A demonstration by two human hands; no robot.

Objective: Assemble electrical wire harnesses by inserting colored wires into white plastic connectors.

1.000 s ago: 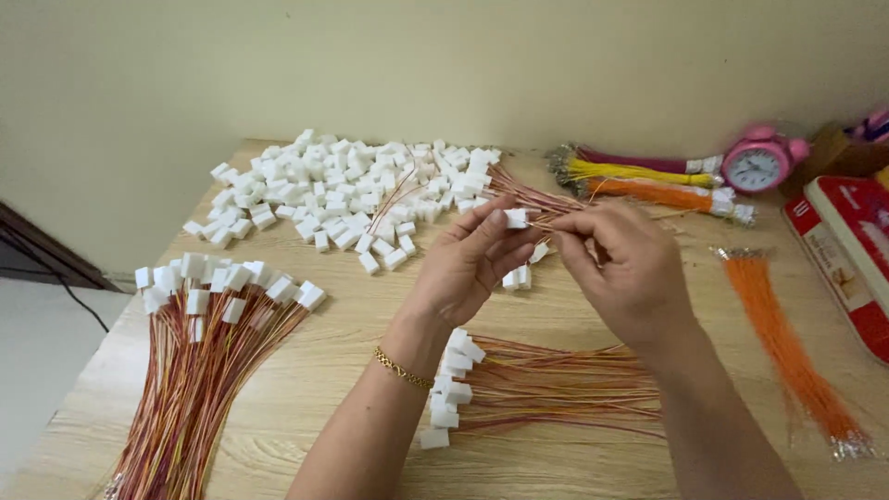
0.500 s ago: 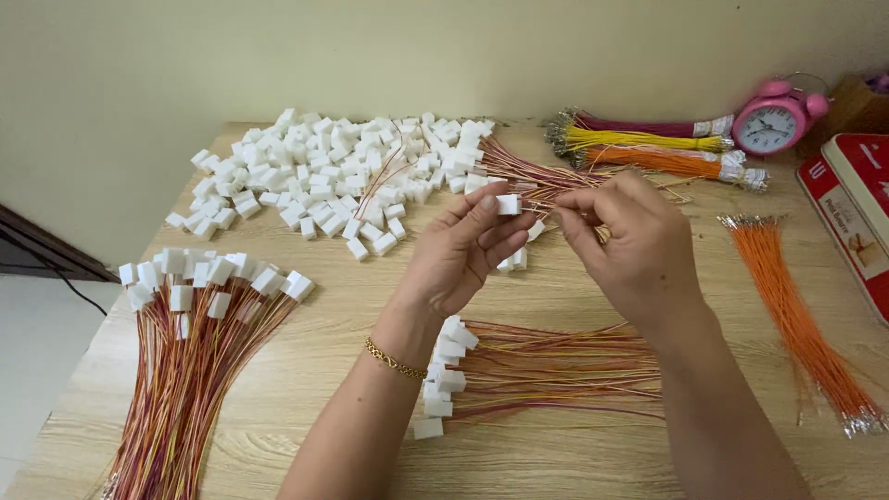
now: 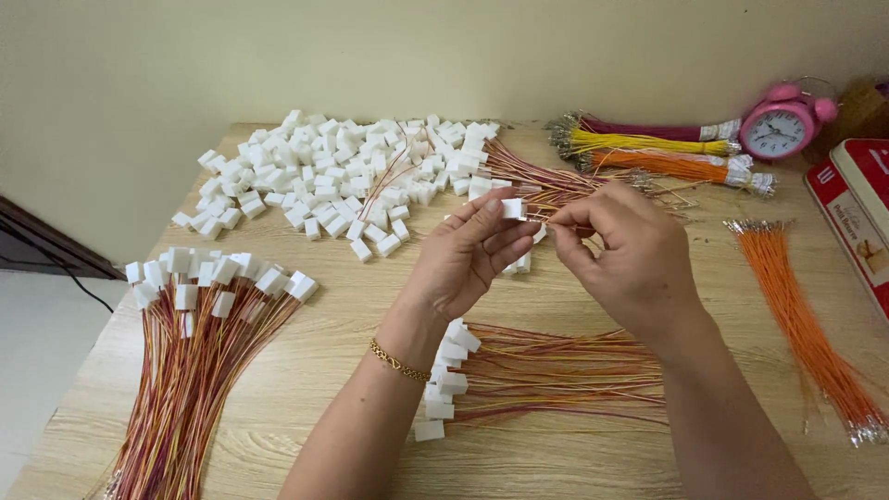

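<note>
White-capped finished leads [image 3: 199,352] lie fanned at the near left of the worktop [image 3: 343,306], a large share already done; a heap of loose white housings [image 3: 324,181] waits far left, so I judge much is left; left hand [image 3: 463,259] pinches one white housing [image 3: 512,208] at centre; a smaller finished batch [image 3: 546,375] lies below; right hand [image 3: 625,255] nips thin wires [image 3: 556,211] into it; uncapped orange wires [image 3: 801,319] lie at right.
</note>
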